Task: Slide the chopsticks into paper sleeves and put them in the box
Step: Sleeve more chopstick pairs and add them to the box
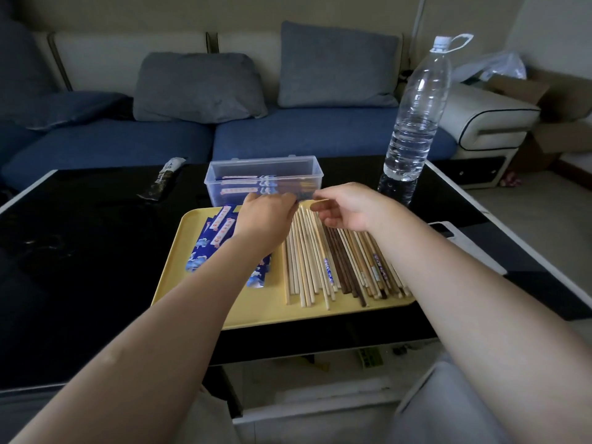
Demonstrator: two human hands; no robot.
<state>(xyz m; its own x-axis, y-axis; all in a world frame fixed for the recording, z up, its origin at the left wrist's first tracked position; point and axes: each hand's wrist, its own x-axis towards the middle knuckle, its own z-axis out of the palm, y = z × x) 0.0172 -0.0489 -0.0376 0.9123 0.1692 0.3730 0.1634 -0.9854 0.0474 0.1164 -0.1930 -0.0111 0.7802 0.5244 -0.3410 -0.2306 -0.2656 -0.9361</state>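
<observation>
Several sleeved chopsticks (246, 184) in box (307, 184)

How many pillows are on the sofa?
2. One grey pillow leans at the sofa's middle; another grey pillow stands to its right. A dark blue cushion lies at the left; the dim corner may hide more.
</observation>
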